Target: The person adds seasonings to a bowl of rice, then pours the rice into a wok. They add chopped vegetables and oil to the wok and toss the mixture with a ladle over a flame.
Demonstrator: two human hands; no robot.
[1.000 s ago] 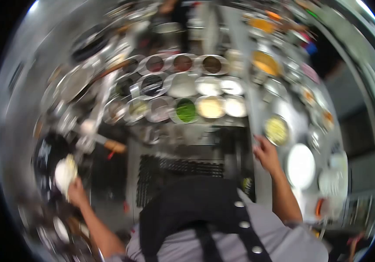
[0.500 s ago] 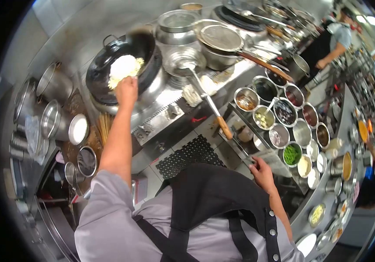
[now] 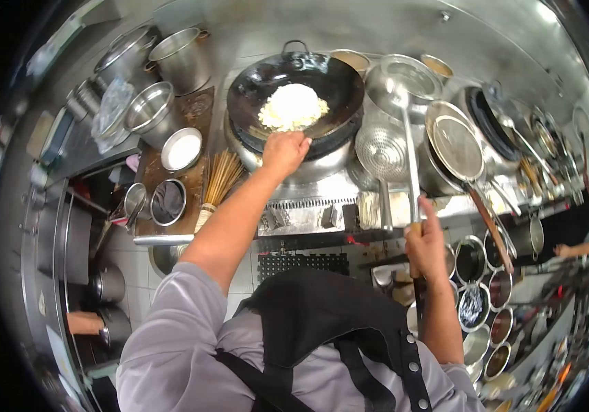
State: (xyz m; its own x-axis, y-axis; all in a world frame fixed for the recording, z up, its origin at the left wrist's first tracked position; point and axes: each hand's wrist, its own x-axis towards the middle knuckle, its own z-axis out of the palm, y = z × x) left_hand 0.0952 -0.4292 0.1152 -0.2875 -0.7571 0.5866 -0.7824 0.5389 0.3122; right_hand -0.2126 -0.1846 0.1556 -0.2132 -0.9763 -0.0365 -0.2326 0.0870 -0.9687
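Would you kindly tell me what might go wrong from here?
The bare left hand is at the near rim of the wok, so a burn is possible if the metal is hot, though heat isn't visible. The white mound of food might spill if the wok is tipped sharply. The long-handled tool at the right hand could knock the perforated skimmer close beside it.

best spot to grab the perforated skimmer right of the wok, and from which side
The perforated skimmer is probably best gripped near the free end of its handle, coming from the person's side: the straight metal handle points back that way, with its round end farther off.
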